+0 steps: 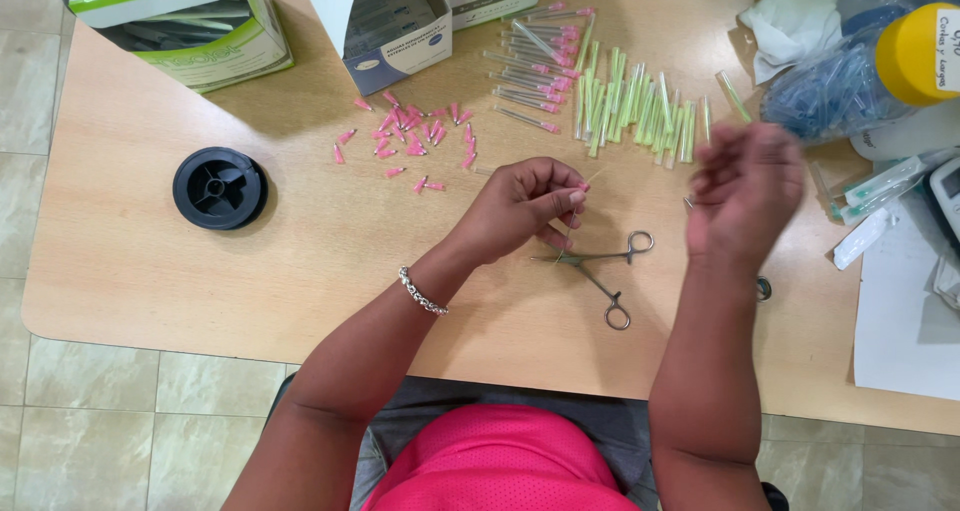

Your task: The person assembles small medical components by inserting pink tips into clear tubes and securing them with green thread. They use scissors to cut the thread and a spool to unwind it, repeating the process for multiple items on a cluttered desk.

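Two bare hands hover over a light wooden surface [150, 271], seen from above. The left hand [525, 206] is curled, its thumb and fingertips pinched on a small pink-hubbed needle piece [582, 186] held just above the surface, with a thin pale strand running up and to the right from the pinch. The right hand [745, 196] is raised and blurred by motion, its fingers loosely bent; whether it holds anything cannot be told. Between and just below the hands lies a pair of slim metal ring-handled forceps [600, 266], flat on the surface with the tips pointing left. Behind the left hand is a scatter of small pink plastic hubs [410, 136], and to their right a row of clear tubes with pink ends [535, 76] next to a row of pale green plastic caps [635, 106]. A black round plastic spool [220, 188] sits well apart to the left. Open cardboard boxes [395, 21] stand along the far edge, and a yellow-lidded plastic jar [925, 56] stands at the far right beside a bluish plastic bag [830, 86].
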